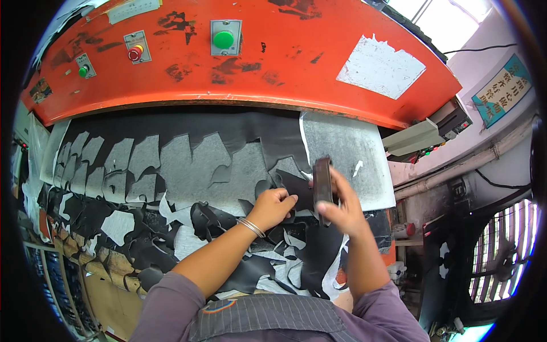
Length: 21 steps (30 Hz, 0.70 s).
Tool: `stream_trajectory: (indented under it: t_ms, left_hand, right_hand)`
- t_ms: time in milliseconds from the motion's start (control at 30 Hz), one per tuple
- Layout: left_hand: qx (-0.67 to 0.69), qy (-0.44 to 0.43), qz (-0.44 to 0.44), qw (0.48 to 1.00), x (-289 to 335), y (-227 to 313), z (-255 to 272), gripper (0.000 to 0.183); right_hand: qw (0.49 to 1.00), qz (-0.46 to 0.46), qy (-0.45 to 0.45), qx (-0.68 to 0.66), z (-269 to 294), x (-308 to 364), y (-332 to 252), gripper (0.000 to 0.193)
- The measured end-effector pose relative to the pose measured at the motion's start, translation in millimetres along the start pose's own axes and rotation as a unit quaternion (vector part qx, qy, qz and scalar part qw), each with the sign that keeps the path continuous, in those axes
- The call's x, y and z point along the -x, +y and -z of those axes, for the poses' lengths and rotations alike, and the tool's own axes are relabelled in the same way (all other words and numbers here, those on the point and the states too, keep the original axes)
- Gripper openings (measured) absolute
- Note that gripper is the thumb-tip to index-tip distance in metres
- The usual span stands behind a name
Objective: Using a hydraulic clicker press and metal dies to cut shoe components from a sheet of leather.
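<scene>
My right hand (343, 208) is closed round a dark, narrow cutting die (323, 188), held upright on edge above the sheet. To its left is my left hand (274, 206), with fingers curled and the thumb pointing right. It pinches the edge of a black cut piece of leather-like sheet (297, 189); its fingertips are partly hidden. Under both hands lies a black leather-like sheet (239, 122) on a pale grey cutting board (347, 148). Several cut-out shapes in a row across the sheet show the grey board beneath.
An orange press beam (273, 74) spans the far side, with a large green button (223, 39) and a red knob (135, 53). Black and white scraps (245, 273) pile along the near edge. A control box (450, 122) stands at the right, a fan (501, 256) beyond.
</scene>
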State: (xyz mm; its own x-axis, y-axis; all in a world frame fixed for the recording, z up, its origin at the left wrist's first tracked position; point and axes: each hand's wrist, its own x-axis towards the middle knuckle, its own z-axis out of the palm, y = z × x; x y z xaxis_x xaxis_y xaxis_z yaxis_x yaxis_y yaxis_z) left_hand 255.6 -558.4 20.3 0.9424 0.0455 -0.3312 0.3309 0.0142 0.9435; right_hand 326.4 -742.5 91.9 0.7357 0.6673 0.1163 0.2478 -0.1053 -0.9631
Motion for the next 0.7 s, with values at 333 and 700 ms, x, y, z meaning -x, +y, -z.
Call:
stream_trajectory:
  t_ms: [333, 700]
  left_hand:
    - [-0.376, -0.290, -0.172, 0.863, 98, -42, -44, 0.034]
    - [-0.278, 0.209, -0.213, 0.913, -9, -12, 64, 0.074]
  right_hand:
    - [0.854, -0.053, -0.058, 0.514, -56, -143, 26, 0.078]
    - [0.934, 0.061, 0.076, 0.344, -5, -119, 96, 0.058]
